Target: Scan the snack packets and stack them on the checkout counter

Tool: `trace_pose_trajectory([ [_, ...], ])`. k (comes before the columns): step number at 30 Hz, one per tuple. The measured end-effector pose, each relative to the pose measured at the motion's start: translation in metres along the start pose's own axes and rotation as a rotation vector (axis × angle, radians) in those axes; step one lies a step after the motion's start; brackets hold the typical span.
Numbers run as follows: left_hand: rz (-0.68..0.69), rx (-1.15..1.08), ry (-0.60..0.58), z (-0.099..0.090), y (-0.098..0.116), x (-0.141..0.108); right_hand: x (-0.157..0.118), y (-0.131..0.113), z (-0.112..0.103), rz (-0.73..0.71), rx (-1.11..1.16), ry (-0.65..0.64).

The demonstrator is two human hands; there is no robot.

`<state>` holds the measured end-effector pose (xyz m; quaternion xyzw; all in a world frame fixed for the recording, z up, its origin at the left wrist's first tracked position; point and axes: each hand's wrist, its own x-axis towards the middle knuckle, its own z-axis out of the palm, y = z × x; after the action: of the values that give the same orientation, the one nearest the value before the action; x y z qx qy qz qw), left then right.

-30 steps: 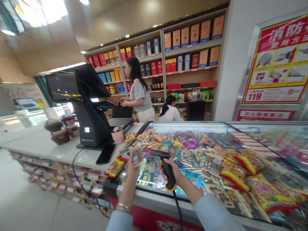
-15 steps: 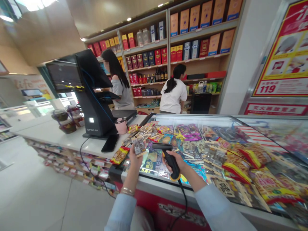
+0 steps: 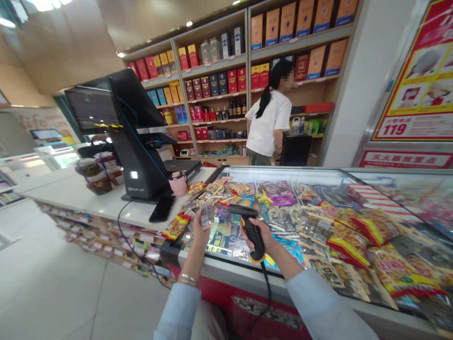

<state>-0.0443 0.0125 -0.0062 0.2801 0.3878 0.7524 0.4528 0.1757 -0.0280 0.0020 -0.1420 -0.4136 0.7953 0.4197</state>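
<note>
My left hand (image 3: 200, 230) is closed on a small snack packet (image 3: 206, 215), clear and greyish with pale edges, held up above the glass-topped freezer (image 3: 297, 173). In my right hand (image 3: 264, 236) is a black barcode scanner (image 3: 254, 231) with yellow trim, its head pointing left at the packet and a small gap between them. The scanner's cable (image 3: 268, 288) hangs down over the freezer's front. Under both hands, many snack packets lie spread on the glass. A red and yellow snack bag (image 3: 177, 226) lies just left of my left hand.
On the white counter at left stand a checkout terminal (image 3: 141, 156), a pink cup (image 3: 178, 183), a black phone (image 3: 162, 209) and stacked jars (image 3: 97, 174). More red-yellow bags (image 3: 385, 264) lie at right. A person in white (image 3: 269, 123) stands before the shelves.
The packet in my left hand has been tilted more upright, and the scanner has risen slightly. The person in white has straightened up and moved right; another person behind the terminal has left view.
</note>
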Motion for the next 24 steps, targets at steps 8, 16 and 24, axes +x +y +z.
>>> trace_pose_trajectory([
  [8,0.008,0.053,-0.020,0.0000,-0.0014,0.0000,0.0006,-0.0001,0.0014,0.007,-0.007,-0.048],
  [16,-0.036,-0.010,-0.067,0.0010,0.0009,-0.0021,0.0012,0.0011,0.0006,0.027,-0.022,-0.035],
  [24,-0.058,-0.140,-0.108,0.0036,0.0039,-0.0047,0.0042,0.0044,-0.0052,0.056,-0.049,-0.021],
])
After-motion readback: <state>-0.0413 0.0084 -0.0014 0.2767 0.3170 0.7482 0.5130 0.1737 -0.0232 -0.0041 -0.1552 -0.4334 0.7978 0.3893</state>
